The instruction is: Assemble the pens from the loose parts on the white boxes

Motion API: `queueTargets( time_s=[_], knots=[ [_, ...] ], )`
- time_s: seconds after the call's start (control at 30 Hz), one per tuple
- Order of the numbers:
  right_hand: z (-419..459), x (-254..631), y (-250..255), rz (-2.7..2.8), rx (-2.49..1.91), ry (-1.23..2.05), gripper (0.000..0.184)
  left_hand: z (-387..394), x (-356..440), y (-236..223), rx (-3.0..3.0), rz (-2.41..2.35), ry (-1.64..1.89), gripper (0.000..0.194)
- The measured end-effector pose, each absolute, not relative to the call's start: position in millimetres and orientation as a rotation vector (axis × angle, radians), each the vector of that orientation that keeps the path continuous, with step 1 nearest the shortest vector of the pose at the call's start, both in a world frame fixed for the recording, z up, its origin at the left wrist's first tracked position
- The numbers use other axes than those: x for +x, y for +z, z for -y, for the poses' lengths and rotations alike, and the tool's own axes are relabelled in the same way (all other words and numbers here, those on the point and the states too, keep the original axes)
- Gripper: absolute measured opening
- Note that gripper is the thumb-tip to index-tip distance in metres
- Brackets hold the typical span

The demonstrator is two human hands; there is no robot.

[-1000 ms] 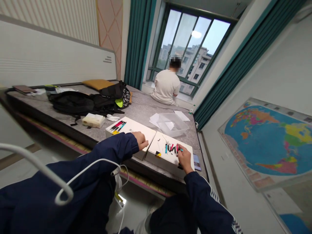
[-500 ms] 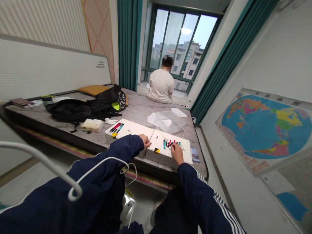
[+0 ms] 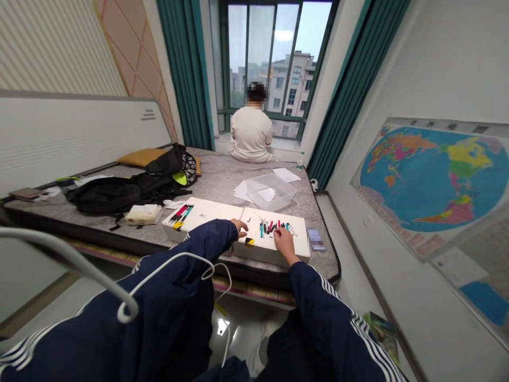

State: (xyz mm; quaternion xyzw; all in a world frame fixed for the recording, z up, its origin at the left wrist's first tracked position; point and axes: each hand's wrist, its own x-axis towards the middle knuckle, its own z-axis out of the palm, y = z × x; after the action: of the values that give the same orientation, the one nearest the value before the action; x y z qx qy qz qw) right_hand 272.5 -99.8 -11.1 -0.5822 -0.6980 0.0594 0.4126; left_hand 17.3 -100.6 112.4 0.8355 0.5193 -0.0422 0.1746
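My left hand [image 3: 239, 228] rests at the seam between two white boxes, its fingers a little apart and nothing seen in them. Over the right white box [image 3: 300, 233] my right hand [image 3: 284, 243] has its fingertips pinched together among loose pen parts [image 3: 269, 228]. These are short teal, black and red barrels with thin clear and white pieces. Whatever the right fingertips grip is too small to make out. On the left white box [image 3: 212, 210], several assembled pens [image 3: 181, 213] in red, black and teal lie side by side.
Both boxes stand at the near edge of a grey bed [image 3: 214, 175]. Behind them is a clear plastic bin [image 3: 274, 193] with paper sheets. A black backpack [image 3: 107, 193] and tissue pack [image 3: 143, 214] lie left. A person [image 3: 252, 132] sits by the window. A white cable [image 3: 178, 257] crosses my left sleeve.
The camera view has tilted and shifted. My left hand has moved slightly onto the right box's edge, with its fingers spreading. My right hand stays pinched among the pen parts.
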Motion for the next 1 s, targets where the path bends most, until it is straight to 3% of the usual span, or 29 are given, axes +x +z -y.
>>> queueTargets(
  time_s=[0.37,0.67,1.0],
  knots=[
    [103,272,-9,1.792,-1.5,0.184,0.02,73,62,98,2.318,-1.505,-0.073,0.043],
    [110,271,4,1.875,-1.415,0.388,0.025,89,78,98,2.294,-1.554,-0.117,0.032],
    [107,273,3,1.939,-1.447,0.336,0.014,107,47,98,2.281,-1.561,-0.12,0.025]
  ],
)
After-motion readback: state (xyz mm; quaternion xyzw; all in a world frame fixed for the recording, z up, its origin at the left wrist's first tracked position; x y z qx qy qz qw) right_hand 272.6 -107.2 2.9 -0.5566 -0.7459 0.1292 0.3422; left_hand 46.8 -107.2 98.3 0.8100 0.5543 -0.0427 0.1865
